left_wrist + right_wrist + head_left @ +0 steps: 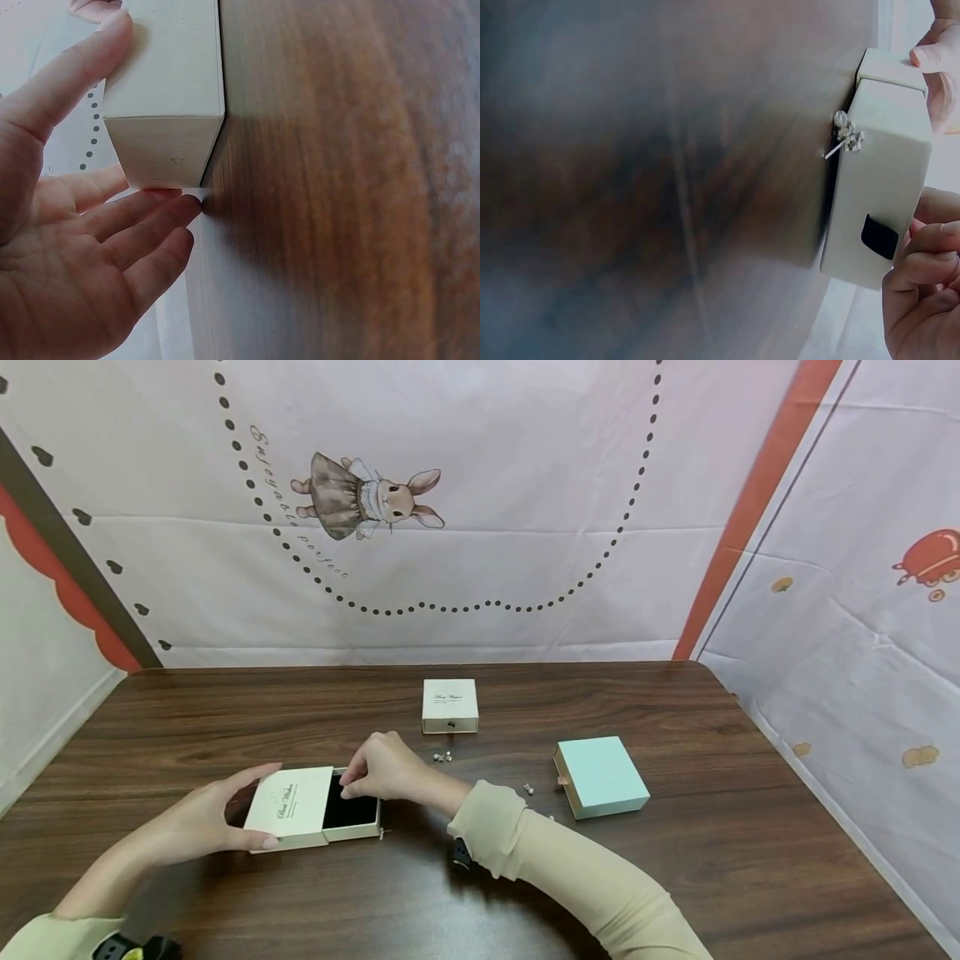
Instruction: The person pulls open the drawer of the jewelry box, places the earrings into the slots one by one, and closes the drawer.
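Note:
A cream drawer-style gift box (288, 806) lies at the left of the table, its drawer (352, 833) slid partly out to the right and lined in black. My left hand (198, 818) grips the sleeve from the left, thumb on the near side and fingers at the far side. Over the drawer, my right hand (387, 768) has curled fingers (922, 262) at the black lining; whether they pinch anything small is hidden. A black pull tab (880, 238) sticks out of the drawer front. Beside the drawer lies a small silvery stud earring (847, 133).
A smaller cream box (450, 706), closed, stands at the back middle, with small silvery earrings (442, 757) in front of it. A mint-green box (603, 777) sits to the right, another shiny earring (528, 789) left of it. Printed cloth (525, 527) hangs behind the table.

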Demonstrator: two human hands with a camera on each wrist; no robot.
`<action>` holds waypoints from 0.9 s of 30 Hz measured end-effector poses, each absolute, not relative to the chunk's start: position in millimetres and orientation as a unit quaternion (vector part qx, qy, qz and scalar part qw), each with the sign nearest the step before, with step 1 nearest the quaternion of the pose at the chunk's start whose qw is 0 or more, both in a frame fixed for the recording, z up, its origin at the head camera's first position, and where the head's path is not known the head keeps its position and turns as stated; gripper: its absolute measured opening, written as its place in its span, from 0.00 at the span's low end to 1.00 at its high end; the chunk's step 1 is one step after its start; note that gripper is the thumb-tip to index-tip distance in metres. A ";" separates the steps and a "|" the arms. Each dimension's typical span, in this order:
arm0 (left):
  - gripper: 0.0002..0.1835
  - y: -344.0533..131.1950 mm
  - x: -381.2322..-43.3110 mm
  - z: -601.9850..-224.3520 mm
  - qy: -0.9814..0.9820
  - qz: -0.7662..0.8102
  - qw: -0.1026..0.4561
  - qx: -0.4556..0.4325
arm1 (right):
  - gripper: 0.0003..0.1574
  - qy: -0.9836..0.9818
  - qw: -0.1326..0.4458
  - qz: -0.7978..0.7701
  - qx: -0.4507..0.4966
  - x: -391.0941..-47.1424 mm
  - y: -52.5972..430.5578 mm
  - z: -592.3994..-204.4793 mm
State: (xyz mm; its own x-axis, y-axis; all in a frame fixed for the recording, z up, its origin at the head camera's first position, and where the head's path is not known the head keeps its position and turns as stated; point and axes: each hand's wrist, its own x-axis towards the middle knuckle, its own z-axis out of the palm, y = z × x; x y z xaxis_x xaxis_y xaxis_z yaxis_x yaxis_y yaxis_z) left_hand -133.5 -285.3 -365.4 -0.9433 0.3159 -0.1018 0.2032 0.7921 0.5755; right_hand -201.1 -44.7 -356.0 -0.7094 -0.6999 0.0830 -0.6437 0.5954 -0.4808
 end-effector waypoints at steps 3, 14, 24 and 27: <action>0.52 -285.2 -133.0 -365.3 0.945 0.284 0.094 0.136 | 0.05 0.888 0.055 -0.247 -0.384 -200.6 -46.0 -356.6; 0.52 -285.3 -133.8 -365.1 0.943 0.289 0.101 0.133 | 0.03 0.897 0.062 -0.238 -0.367 -202.4 -44.3 -356.0; 0.52 -286.1 -133.5 -364.9 0.944 0.286 0.096 0.136 | 0.03 0.902 0.066 -0.235 -0.357 -201.6 -46.5 -354.7; 0.52 -286.3 -133.4 -364.5 0.944 0.283 0.094 0.138 | 0.03 0.904 0.060 -0.227 -0.358 -201.4 -47.4 -353.6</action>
State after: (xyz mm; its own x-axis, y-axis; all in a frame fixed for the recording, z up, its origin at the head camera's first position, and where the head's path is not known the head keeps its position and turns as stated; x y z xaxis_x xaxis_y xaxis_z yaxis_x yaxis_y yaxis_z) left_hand -133.4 -286.3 -364.5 -0.9441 0.3145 -0.0988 0.2082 0.8014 0.5608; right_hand -201.4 -47.4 -353.6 -0.7361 -0.6746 0.0552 -0.6204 0.6399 -0.4536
